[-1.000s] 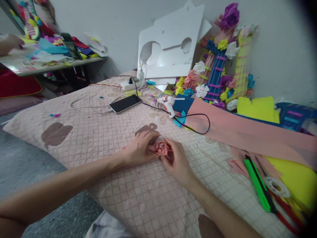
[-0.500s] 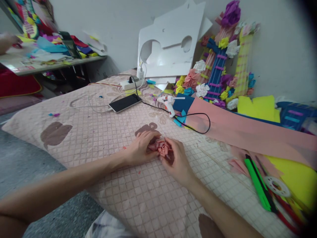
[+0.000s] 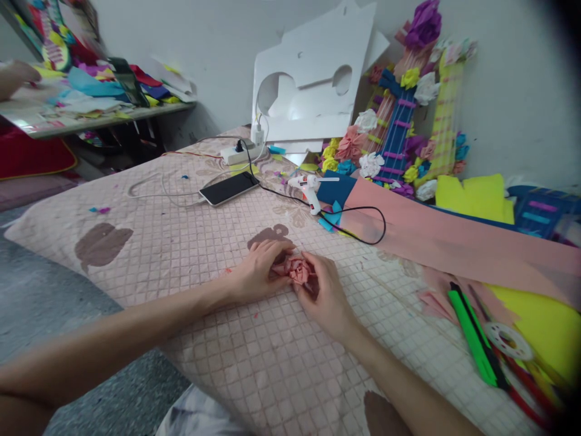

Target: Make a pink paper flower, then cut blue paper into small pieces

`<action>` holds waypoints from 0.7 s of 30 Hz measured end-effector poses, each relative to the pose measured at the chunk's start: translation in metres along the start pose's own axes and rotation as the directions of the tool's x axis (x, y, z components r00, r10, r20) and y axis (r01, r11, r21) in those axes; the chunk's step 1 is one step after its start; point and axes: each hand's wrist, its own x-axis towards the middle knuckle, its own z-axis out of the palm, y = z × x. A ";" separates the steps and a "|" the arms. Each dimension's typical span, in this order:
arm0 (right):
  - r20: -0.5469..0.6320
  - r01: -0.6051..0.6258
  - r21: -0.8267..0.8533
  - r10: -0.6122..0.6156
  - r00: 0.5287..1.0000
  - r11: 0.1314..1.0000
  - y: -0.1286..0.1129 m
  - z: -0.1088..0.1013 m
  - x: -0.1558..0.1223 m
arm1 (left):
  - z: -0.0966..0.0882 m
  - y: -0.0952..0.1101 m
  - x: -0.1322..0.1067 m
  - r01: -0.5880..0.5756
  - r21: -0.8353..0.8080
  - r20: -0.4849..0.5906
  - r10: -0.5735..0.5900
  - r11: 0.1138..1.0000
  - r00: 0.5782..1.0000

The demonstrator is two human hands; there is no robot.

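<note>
A pink crepe-paper flower (image 3: 298, 270) with crumpled, folded petals is held between my two hands, low over the quilted tablecloth (image 3: 272, 363). My left hand (image 3: 259, 270) is closed round its left side, where the paper narrows and partly hides behind the fingers. From the right, my right hand (image 3: 327, 293) curls thumb and fingers about the petals' edge. Beyond the hands, a white hot glue gun (image 3: 309, 189) with a glue stick in its back rests on the table, and a phone (image 3: 229, 188) lies on a cable.
Pink paper sheets (image 3: 436, 236) stretch along the right. A green utility knife (image 3: 474, 336), a tape roll (image 3: 508, 341) and red-handled scissors (image 3: 529, 393) lie nearer me. Decorated paper guitars (image 3: 397, 136) and white cut-out boards (image 3: 318, 72) lean on the wall. Another person's hand (image 3: 16, 77) is at the left table.
My hands and the flower stay almost still. At the far left table, the other person's hand has shifted slightly.
</note>
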 end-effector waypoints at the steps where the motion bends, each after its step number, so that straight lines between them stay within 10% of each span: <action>1: 0.000 -0.003 0.001 0.003 1.000 1.000 0.000 0.000 0.000 | 0.000 0.000 0.000 0.002 0.001 0.002 -0.002 1.000 1.000; 21: -0.006 -0.002 0.012 0.003 1.000 1.000 0.002 0.001 0.000 | 0.002 -0.004 -0.001 0.001 0.022 -0.003 -0.001 1.000 1.000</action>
